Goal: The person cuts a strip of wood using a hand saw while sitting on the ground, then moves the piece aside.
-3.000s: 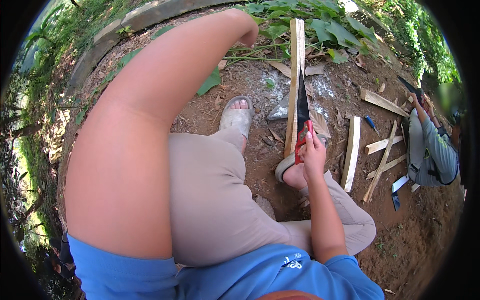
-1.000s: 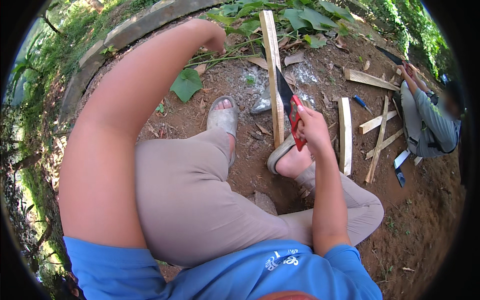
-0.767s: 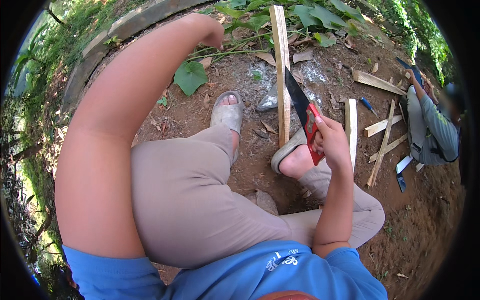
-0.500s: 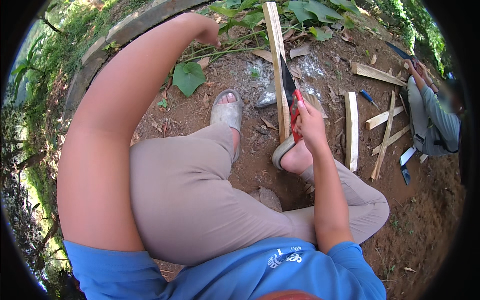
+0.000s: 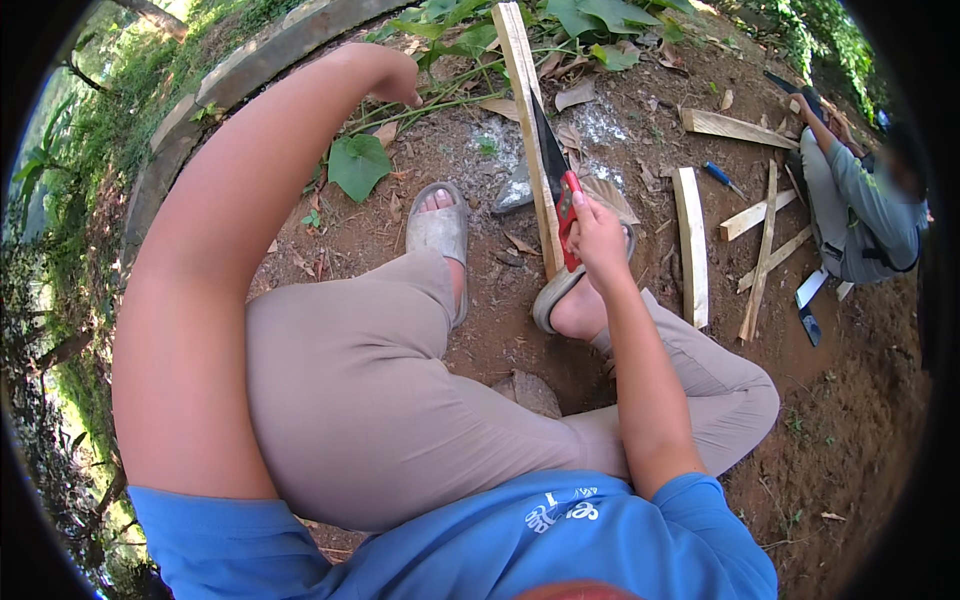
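Observation:
My right hand (image 5: 597,237) is closed around the red handle of a handsaw (image 5: 566,213). Its dark blade points away from me and lies along the right side of a long pale wooden beam (image 5: 528,135). The beam's near end reaches the ground by my right sandal (image 5: 550,303). Out at the far left, my left hand (image 5: 393,77) hangs from a bent wrist near green vines. One fingertip shows; the other fingers are hidden, and nothing is visible in it. A grey stone (image 5: 515,190) sits just left of the beam.
On the right, a co-worker (image 5: 868,215) crouches, holding a dark-bladed tool. Between us lie a pale plank (image 5: 691,248), several wood pieces, a blue-handled tool (image 5: 722,178) and another blade (image 5: 811,300). Leafy vines (image 5: 358,167) and a curved stone edging (image 5: 235,80) run along the far left.
The view has turned slightly, so the scene sits further left. The saw has slid a little away from me along the beam. My left hand keeps its pose.

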`<state>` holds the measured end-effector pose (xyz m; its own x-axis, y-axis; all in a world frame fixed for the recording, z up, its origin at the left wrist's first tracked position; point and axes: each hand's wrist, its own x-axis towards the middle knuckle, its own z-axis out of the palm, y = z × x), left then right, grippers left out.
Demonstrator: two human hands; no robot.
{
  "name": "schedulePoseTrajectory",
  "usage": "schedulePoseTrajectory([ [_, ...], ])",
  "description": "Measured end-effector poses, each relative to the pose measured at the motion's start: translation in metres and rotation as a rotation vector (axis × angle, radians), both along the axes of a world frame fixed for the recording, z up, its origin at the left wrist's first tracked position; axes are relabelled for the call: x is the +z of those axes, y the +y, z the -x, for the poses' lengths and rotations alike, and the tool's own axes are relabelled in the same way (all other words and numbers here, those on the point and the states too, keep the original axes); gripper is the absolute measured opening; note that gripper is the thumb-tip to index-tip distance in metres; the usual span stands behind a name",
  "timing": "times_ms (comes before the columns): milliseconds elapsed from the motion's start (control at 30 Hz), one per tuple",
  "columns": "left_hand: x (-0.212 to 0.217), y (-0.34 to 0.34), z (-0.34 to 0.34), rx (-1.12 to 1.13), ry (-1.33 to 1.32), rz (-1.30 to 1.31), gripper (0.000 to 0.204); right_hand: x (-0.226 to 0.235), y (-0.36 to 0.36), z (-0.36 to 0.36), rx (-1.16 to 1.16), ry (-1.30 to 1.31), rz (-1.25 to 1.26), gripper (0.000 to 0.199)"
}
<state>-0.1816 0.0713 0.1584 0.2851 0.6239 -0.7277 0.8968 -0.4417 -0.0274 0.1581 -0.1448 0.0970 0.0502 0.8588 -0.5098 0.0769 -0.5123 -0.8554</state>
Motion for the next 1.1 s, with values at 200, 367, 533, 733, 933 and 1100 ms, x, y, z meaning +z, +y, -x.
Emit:
schedulePoseTrajectory([
  [200, 0.001, -0.013, 0.007, 0.003, 0.017, -0.005, 0.056, 0.1, 0.002, -0.004, 0.102, -0.103, 0.175, 0.028],
  [367, 0.005, 0.001, -0.01, -0.01, 0.031, -0.012, 0.057, -0.019, 0.001, 0.0, -0.051, -0.113, -0.146, 0.026],
  [533, -0.004, -0.005, 0.005, -0.027, 0.009, -0.045, 0.056, 0.006, 0.005, -0.011, 0.048, 0.02, 0.049, 0.032],
  [733, 0.003, -0.014, 0.005, 0.028, 0.022, 0.011, 0.053, 0.091, -0.019, -0.009, 0.009, -0.081, 0.185, 0.031],
  [933, -0.001, 0.008, 0.003, 0.011, 0.04, -0.035, 0.053, -0.028, -0.003, -0.002, -0.016, -0.238, -0.167, 0.033],
  [1100, 0.006, 0.001, 0.01, 0.022, 0.038, -0.031, 0.055, 0.036, -0.013, -0.007, 0.032, -0.074, 0.104, 0.035],
])
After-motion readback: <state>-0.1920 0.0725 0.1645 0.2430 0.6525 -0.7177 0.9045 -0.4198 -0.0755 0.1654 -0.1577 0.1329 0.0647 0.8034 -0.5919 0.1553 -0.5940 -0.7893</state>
